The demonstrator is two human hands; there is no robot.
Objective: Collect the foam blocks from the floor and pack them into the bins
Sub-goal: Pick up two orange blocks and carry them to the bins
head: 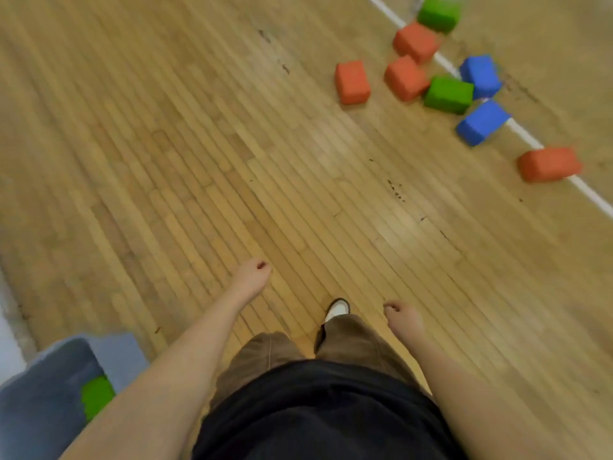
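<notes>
Both the left hand (252, 272) and right hand (399, 315) hang loosely curled, holding nothing (blurred). Foam blocks (447, 94) lie scattered upper right, well apart from the bin (109, 350) at lower left; overloaded armfuls could spill.

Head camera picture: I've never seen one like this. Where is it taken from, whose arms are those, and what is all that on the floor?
There is no machine here. A person wears a camera on the head, looking down past their own body. The left hand and right hand are loosely curled and hold nothing. On the wooden floor ahead lie foam blocks: four orange, two green, two blue, several crossing a white line. At lower left stands a grey bin with one green block inside.
</notes>
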